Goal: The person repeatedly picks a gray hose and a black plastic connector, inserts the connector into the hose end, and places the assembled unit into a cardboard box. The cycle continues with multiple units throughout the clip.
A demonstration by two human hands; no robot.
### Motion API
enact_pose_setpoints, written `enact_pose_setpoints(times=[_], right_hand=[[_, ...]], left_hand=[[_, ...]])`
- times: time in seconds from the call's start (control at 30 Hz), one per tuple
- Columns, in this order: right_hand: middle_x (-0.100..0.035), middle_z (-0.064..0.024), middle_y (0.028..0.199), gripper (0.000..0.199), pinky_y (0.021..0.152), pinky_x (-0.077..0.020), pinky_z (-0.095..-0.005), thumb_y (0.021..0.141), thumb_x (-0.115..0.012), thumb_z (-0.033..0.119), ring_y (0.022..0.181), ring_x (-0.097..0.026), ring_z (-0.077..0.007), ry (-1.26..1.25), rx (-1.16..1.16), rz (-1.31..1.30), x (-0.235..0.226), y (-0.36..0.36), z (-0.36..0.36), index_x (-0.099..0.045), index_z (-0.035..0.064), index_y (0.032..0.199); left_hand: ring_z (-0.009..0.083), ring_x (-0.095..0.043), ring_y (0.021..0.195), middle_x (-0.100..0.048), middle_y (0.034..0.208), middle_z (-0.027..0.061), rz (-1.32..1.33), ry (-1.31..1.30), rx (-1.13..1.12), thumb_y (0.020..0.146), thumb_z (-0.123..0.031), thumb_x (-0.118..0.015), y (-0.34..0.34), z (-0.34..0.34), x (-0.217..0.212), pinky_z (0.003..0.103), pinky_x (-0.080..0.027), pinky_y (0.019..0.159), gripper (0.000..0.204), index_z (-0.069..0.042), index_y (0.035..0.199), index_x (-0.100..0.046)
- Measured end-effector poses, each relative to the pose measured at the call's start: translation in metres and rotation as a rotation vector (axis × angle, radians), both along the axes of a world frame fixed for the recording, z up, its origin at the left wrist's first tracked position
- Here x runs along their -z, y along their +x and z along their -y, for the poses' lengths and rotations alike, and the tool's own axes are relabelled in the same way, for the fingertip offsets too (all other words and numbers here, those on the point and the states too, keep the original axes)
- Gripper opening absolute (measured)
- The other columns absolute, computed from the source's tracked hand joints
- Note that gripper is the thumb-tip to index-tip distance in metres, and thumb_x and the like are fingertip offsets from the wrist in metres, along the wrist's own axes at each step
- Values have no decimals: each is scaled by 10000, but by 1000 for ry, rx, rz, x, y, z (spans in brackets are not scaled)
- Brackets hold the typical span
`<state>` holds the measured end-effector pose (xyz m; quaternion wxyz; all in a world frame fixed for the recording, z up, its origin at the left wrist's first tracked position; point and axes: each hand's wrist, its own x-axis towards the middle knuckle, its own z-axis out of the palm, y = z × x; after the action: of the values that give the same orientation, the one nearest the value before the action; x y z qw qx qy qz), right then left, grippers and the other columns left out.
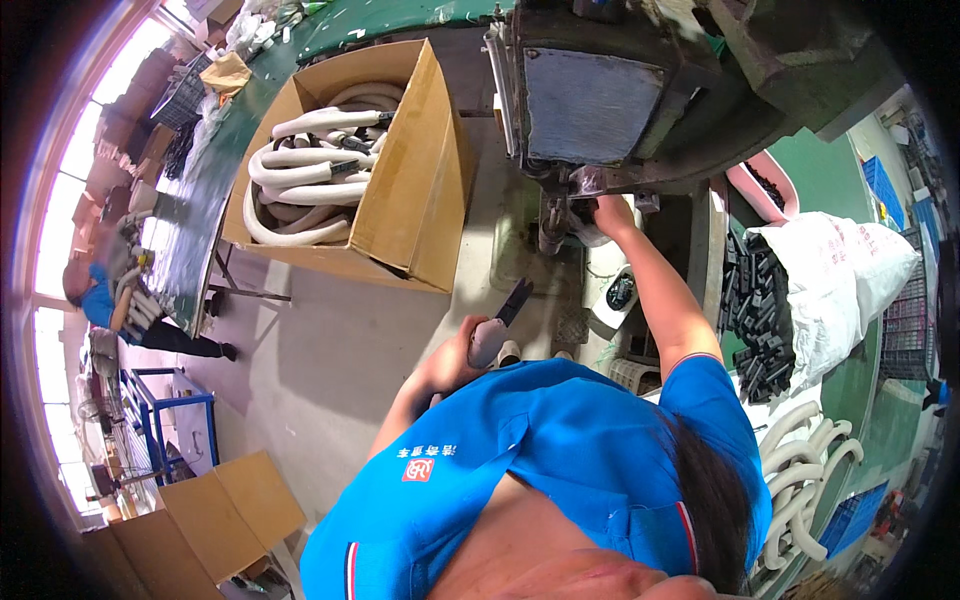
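Okay, main item: a tube (487, 343) with a thick, pale, matte cover and a black fitting (516, 302) sticking out of its far end, the fitting's tip looking split in two. Left hand (458, 360) has it, fingers curled closed round the pale cover, in front of the blue shirt (470, 450); fitting points up and away, tilted right. Rest of tube hidden behind hand and shirt, can't tell its length. Right hand (612, 215) reaches forward under the head of the dark machine (590, 105); fingers partly hidden there, can't tell how far open or what they grip.

Edges: machine's lower edge sits right over the right hand, tight spot. Cardboard box (430, 225), loaded with pale curved tubes (310, 175), has its near corner ahead and left of the fitting, apart from it. Grey floor (330, 340) runs left of the left hand, between box and blue cart (185, 402), so the most room is that side. Right side is tighter: the green counter (805, 150) carries a white sack (840, 280), heaped black pieces (757, 320) and a pink tub (787, 180), its near edge alongside the right forearm.
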<state>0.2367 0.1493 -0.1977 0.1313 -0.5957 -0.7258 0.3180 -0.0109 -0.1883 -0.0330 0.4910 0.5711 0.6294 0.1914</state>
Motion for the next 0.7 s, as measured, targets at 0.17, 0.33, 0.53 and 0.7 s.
enact_pose_setpoints(times=[0.17,0.33,0.53,0.7], right_hand=[[-645,-105,955,295,768,-466,-403,874,-500,305,861,-613,-300,303,-272,203,-10,14,2,-532,96,1080],[-639,-27,822,241,656,-457,-282,783,-690,242,712,-559,-119,-315,-134,-863,-158,-24,82,-611,70,933],[-621,-12,788,185,581,-482,-225,732,-733,44,651,-572,-102,-384,-59,-1098,-189,-31,98,-608,60,867],[-616,-24,769,183,558,-511,-238,735,-740,113,644,-571,-101,-227,2,-1036,-190,-42,103,-605,49,841]], left_hand=[[349,-540,1084,-548,1141,218,-6,-3,16,637,-176,-749,2,-9,-7,414,-422,906,786,-95,1295,-327],[345,-514,1121,-532,1172,203,-13,20,-70,584,-139,-758,-2,-6,-33,409,-412,928,834,-119,1294,-320],[360,-515,1113,-526,1173,201,-19,118,-43,628,-157,-765,3,-9,-47,415,-409,936,849,-138,1318,-271],[317,-497,1121,-502,1180,171,23,151,-88,633,-162,-764,1,-8,-49,389,-390,943,847,-144,1318,-265]])
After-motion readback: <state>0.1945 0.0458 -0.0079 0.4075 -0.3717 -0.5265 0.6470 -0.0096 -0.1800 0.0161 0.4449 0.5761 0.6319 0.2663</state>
